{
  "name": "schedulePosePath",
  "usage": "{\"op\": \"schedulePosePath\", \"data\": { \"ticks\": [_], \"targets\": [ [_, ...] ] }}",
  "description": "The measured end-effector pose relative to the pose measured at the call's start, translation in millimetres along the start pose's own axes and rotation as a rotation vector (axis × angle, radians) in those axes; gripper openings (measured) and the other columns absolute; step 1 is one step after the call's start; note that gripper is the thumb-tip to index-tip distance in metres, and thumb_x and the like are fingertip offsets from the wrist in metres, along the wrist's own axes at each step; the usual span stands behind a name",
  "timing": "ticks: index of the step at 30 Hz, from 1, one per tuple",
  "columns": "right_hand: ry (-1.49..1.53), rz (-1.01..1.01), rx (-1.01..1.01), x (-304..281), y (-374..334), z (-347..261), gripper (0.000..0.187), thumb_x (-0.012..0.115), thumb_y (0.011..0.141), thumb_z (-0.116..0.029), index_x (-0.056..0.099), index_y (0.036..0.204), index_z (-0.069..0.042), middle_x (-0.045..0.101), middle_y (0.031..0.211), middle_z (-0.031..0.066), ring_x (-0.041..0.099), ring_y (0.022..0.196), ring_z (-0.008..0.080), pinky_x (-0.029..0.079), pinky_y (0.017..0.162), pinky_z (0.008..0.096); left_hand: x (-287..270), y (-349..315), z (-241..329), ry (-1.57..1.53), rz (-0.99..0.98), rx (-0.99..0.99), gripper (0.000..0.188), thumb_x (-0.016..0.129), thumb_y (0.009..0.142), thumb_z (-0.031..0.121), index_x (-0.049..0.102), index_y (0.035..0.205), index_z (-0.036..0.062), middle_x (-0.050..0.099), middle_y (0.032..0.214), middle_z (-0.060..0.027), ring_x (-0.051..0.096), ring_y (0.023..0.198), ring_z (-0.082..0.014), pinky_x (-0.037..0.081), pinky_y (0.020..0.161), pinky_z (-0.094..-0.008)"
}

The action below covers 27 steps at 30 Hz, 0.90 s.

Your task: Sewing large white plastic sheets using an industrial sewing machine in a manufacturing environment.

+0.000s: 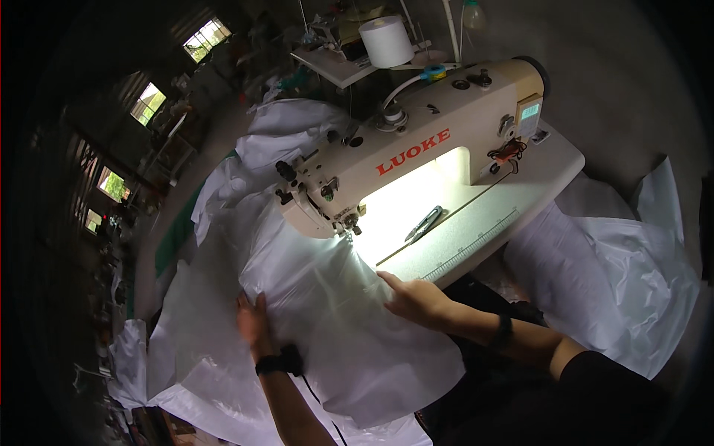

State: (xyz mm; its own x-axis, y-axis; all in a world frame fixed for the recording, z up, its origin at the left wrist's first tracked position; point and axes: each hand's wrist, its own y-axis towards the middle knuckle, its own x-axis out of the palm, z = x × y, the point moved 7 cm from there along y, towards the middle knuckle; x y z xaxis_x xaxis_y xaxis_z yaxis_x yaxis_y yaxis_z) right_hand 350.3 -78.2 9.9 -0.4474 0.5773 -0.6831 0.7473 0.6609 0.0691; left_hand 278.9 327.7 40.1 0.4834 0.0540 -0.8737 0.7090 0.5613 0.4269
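A large shiny white sheet of fabric (pixel 327 327) drapes over the front of the sewing machine (pixel 424 126) and runs in under its needle end. My left hand (pixel 254 325) grips the sheet at a raised fold, left of the needle. On the sheet's right edge, close to the front of the machine bed (pixel 465 253), my right hand (pixel 416 300) holds the cloth with the index finger stretched along it; its other fingers are partly hidden. Between needle and right hand the edge runs nearly straight. A pair of thread snips (pixel 425 224) lies on the lit bed.
A white thread cone (pixel 387 42) stands behind the machine, near a small shelf (pixel 335 68). More white fabric (pixel 290 119) is heaped behind the needle end. Another white pile (pixel 610 275) hangs at the right. A dark cable (pixel 320 401) trails from my left wrist.
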Motion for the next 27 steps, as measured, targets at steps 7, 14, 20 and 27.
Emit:
{"op": "schedulePosePath", "data": {
  "ticks": [7, 14, 20, 27],
  "targets": [
    [0.482, 0.002, -0.033, -7, -100, 18, 0.059, 0.068, 0.093, -0.023, 0.043, 0.143, -0.005, 0.07, 0.088, 0.0226, 0.071, 0.083, 0.0345, 0.055, 0.077, 0.038, -111, -79, 80, -0.442, -0.018, 0.106, 0.037, 0.065, 0.089, 0.008, 0.059, 0.125, 0.0017, 0.055, 0.135, -0.0218, 0.053, 0.123, -0.0401, 0.044, 0.101, -0.0464],
    [0.559, -0.274, 0.172, 1, -141, 39, 0.04, 0.06, 0.099, -0.014, 0.05, 0.135, 0.0, 0.071, 0.109, 0.0142, 0.068, 0.101, 0.0153, 0.053, 0.089, 0.0305, -120, -180, 174, -0.163, -0.074, 0.268, 0.028, 0.074, 0.082, 0.015, 0.065, 0.106, 0.0053, 0.057, 0.132, -0.013, 0.051, 0.126, -0.0356, 0.033, 0.111, -0.0529],
    [0.565, -0.149, 0.06, -15, -142, 36, 0.038, 0.061, 0.098, -0.019, 0.054, 0.132, -0.003, 0.07, 0.094, 0.0201, 0.071, 0.085, 0.0278, 0.054, 0.077, 0.034, -134, -215, 221, -0.111, -0.026, 0.398, 0.014, 0.076, 0.076, 0.01, 0.063, 0.08, 0.0096, 0.067, 0.107, -0.0046, 0.062, 0.103, -0.0263, 0.04, 0.103, -0.0504],
    [0.496, -0.156, 0.188, -36, -134, 40, 0.06, 0.066, 0.094, -0.041, 0.047, 0.139, -0.006, 0.069, 0.1, 0.0216, 0.068, 0.097, 0.0329, 0.051, 0.084, 0.0379, -83, -309, 297, -0.544, -0.463, 0.458, 0.008, 0.069, 0.089, 0.015, 0.064, 0.09, 0.01, 0.067, 0.085, -0.006, 0.063, 0.067, -0.0278, 0.048, 0.061, -0.0398]
  ]
}}
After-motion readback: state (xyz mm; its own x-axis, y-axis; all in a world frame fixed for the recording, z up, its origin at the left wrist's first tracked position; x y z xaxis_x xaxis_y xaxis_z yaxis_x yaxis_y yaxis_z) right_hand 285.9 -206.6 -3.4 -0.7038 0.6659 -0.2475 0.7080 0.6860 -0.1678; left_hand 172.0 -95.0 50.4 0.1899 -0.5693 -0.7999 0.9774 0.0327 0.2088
